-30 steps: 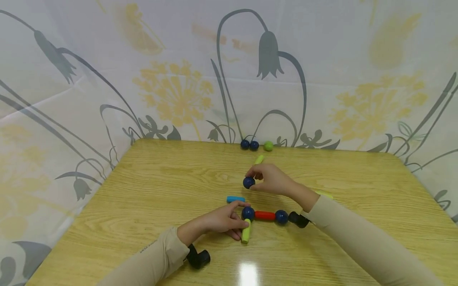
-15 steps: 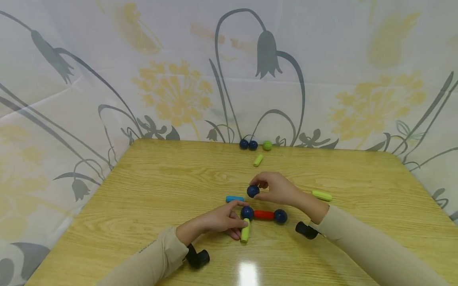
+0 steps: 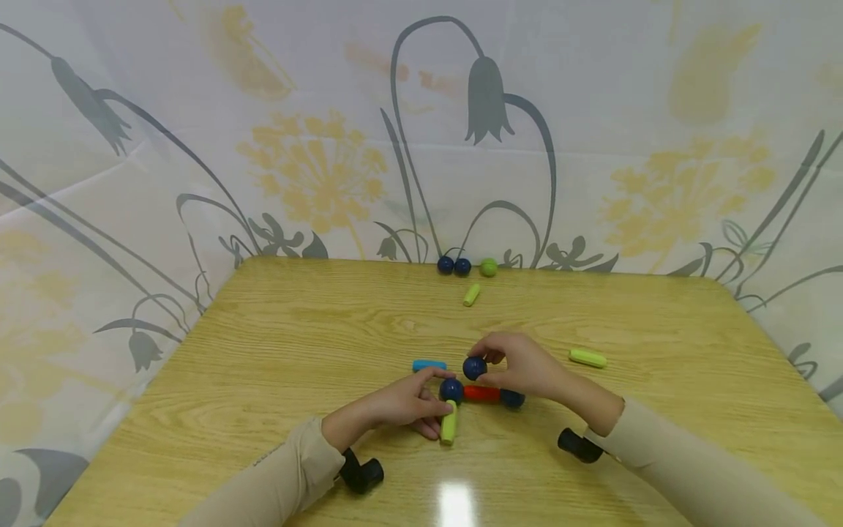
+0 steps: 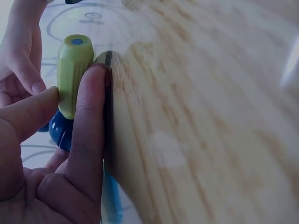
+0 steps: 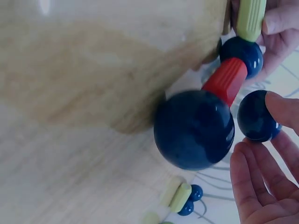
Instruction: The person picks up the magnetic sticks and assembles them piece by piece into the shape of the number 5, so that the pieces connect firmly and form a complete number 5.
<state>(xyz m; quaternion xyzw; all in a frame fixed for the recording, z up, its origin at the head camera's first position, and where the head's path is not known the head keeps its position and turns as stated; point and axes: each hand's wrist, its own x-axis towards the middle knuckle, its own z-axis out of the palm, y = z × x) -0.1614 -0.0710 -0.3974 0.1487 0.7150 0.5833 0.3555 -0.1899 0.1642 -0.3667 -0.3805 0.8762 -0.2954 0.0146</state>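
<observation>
My left hand (image 3: 405, 402) steadies a joined piece on the table, its thumb and a finger on either side of a yellow-green rod (image 4: 70, 74). That rod meets a dark blue ball (image 3: 451, 390), which my left index finger touches. From this ball a red rod (image 3: 482, 394) runs right to another dark blue ball (image 5: 194, 129), partly behind my right hand in the head view. My right hand (image 3: 523, 362) pinches a separate dark blue ball (image 5: 257, 115) between thumb and fingers, raised just above the red rod and apart from it.
A blue rod (image 3: 429, 365) lies just behind the left hand. Loose yellow-green rods lie at the right (image 3: 587, 358) and farther back (image 3: 471, 295). Two dark blue balls (image 3: 454, 266) and a green ball (image 3: 488, 267) stand at the table's (image 3: 316, 322) far edge, by the patterned cloth (image 3: 316, 88).
My right hand has brought its dark blue ball nearer and slightly right, down close to the red rod. My left hand stays on the joined piece.
</observation>
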